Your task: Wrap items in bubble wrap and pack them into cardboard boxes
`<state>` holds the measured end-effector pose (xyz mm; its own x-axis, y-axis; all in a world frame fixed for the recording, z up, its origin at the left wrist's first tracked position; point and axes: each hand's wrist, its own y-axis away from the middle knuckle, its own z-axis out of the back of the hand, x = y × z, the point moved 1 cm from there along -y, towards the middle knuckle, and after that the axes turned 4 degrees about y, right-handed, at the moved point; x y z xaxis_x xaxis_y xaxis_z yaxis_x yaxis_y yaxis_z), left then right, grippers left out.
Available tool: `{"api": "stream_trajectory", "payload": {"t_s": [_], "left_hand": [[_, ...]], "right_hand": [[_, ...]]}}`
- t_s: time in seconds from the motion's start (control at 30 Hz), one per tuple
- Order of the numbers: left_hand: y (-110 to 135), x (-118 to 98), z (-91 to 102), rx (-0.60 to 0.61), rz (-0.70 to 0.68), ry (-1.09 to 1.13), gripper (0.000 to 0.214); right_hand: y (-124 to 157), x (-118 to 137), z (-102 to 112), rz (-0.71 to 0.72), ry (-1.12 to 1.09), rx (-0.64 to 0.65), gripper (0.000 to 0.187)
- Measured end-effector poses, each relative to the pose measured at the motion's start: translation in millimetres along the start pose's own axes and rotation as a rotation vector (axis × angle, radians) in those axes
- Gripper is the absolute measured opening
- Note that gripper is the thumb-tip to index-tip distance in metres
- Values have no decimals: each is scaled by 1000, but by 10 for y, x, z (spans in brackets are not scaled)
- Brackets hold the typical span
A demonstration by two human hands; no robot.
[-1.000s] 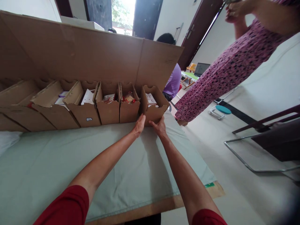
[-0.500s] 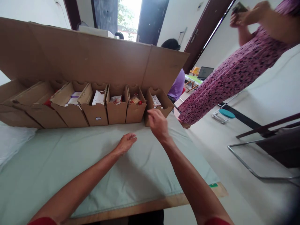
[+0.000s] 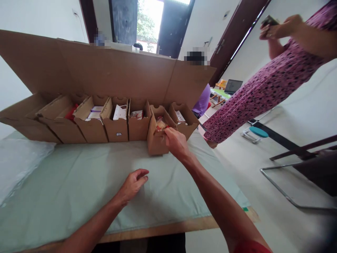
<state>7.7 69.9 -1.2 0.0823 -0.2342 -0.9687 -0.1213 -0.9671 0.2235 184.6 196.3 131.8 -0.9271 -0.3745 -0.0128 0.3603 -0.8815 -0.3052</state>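
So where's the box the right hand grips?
Near the head view's centre: the box juts forward from its row, second from the right, the right hand at its front.

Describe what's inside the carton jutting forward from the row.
The carton shows a tan item and small red pieces, too small to identify. Its front wall and these contents hide the bottom; the right grip covers part of that wall.

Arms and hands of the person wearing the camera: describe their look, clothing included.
The left hand and right hand are bare, with no gloves and no watch or band visible. A red sleeve shows on the right arm, its forearm uncovered. The left arm shows only a bare forearm.
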Motion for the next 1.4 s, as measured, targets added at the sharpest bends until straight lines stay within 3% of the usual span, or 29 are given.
{"api": "stream_trajectory", "payload": {"t_s": [0.2, 0.37, 0.5, 0.6, 0.67, 0.87, 1.1, 1.2, 1.3, 1.4], "left_hand": [[27, 31, 188, -264, -102, 139, 52], [-150, -288, 230, -338, -309, 176, 57], [-174, -421, 114, -209, -294, 337, 65], [-69, -358, 0, -135, -175, 463, 62], [16, -291, -40, -154, -155, 533, 56], [253, -198, 69, -266, -284, 599, 54], [585, -198, 307, -589, -504, 564, 53], [692, -173, 353, -626, -501, 500, 56], [743, -137, 389, -557, -445, 436, 64], [727, -100, 422, -528, -431, 418, 68]], "right_hand": [[1483, -95, 377, 328, -251, -319, 20], [2332, -216, 593, 380, -322, -247, 35], [2627, -325, 593, 287, -331, -220, 38], [2672, -344, 540, 246, -380, -224, 38], [2645, -329, 504, 238, -427, -225, 40], [2396, -284, 376, 246, -528, -229, 55], [1877, -187, 156, 304, -619, -263, 65], [1748, -106, 35, 210, -672, -332, 70], [1775, -91, -97, 17, -755, -385, 74], [1907, -136, -258, -90, -852, -211, 69]]}}
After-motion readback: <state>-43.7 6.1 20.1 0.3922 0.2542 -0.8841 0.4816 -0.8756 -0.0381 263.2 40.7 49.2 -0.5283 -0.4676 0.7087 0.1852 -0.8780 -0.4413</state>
